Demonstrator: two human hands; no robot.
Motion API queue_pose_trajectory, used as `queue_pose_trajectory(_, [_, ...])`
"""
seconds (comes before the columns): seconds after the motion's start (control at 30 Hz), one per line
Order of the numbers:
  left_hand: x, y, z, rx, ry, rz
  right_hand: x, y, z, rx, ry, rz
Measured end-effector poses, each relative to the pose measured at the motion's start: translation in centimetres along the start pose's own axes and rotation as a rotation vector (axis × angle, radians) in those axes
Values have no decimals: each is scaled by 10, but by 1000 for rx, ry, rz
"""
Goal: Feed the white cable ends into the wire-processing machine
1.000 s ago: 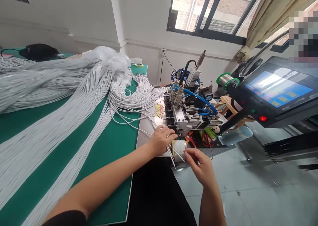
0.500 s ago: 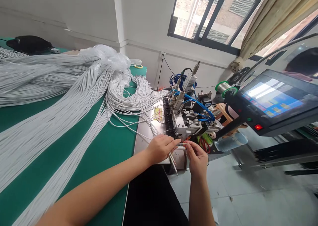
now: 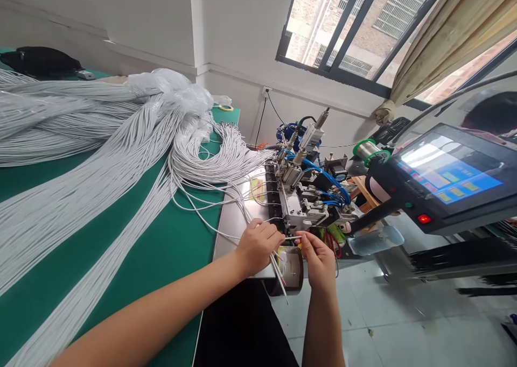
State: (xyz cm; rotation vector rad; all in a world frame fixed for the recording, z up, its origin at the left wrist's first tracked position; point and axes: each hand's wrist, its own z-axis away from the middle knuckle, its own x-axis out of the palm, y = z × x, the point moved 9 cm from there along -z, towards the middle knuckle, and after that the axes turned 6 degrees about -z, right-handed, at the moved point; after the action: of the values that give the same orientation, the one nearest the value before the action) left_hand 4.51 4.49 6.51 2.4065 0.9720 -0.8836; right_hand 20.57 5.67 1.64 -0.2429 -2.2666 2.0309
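Observation:
My left hand (image 3: 258, 244) is closed around several thin white cables (image 3: 279, 274) whose ends poke down past the table edge. My right hand (image 3: 318, 256) pinches the tip of one white cable (image 3: 291, 238) stretched between both hands. Both hands sit just in front of a small metal machine (image 3: 305, 195) with blue hoses, at its front fixture. A small dark container (image 3: 291, 269) hangs at the table edge below the hands.
Large bundles of white cables (image 3: 100, 146) lie across the green table (image 3: 169, 248). A touchscreen panel (image 3: 446, 176) with a red button stands at the right. A solder wire spool (image 3: 369, 149) sits behind the machine. Grey floor lies to the right.
My right hand rose from the container to meet the left hand at the machine's front, pinching a cable end. The view shifted slightly.

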Motion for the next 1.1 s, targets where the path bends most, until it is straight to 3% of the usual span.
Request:
queue_pose_trajectory(0.27, [6, -4, -2, -42, -83, -49, 3, 5, -6, 77, -148, 25])
queue_pose_trajectory(0.53, [23, 1, 1, 23, -242, -146, -3, 9, -25, -63, -116, 379])
queue_pose_trajectory(0.8, [28, 3, 2, 21, -295, -213, 12, 35, -37, -58, -248, 119])
queue_pose_trajectory(1.1, [28, 6, 3, 38, -312, -208, 7, 39, -30, 37, -171, 81])
